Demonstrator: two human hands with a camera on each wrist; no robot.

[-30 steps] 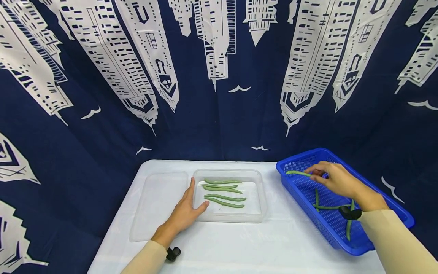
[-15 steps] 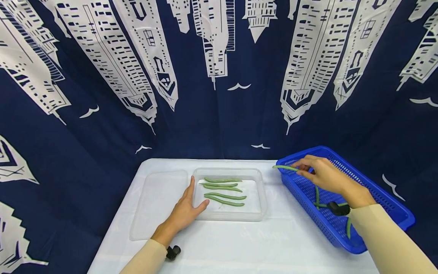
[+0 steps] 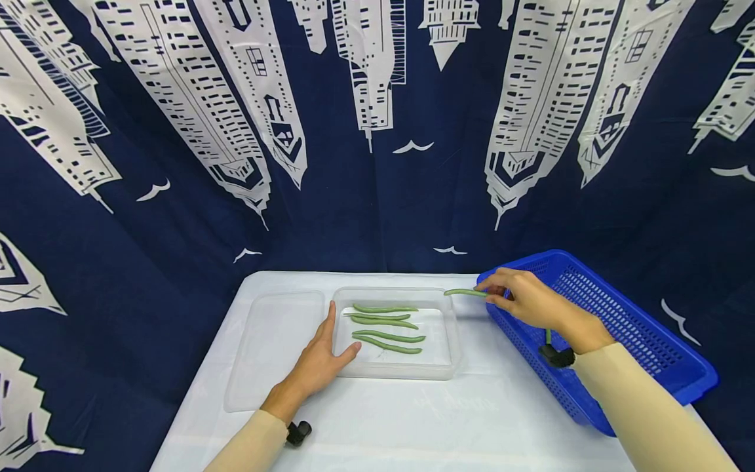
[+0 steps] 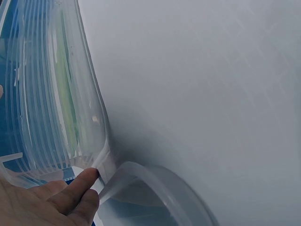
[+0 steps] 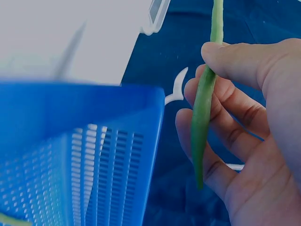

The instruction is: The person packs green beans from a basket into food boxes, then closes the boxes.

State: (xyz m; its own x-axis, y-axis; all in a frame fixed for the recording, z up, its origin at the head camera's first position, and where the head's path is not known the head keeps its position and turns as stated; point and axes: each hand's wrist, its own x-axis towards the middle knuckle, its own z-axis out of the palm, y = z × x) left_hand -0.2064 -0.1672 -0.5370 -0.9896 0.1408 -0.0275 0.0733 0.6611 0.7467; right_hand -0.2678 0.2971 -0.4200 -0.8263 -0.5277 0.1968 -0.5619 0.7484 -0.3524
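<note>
From the head view, my right hand (image 3: pixel 522 300) pinches a green bean (image 3: pixel 466 292) between thumb and fingers, holding it over the gap between the blue basket (image 3: pixel 619 328) and the clear container (image 3: pixel 394 333), where four beans (image 3: pixel 386 326) lie. My left hand (image 3: pixel 321 360) rests flat, fingers spread, against the container's left wall.

At my left wrist, a fingertip (image 4: pixel 87 178) touches the container's corner; the rest is blurred.

At my right wrist, the bean (image 5: pixel 203 101) sits pinched under my thumb.
</note>
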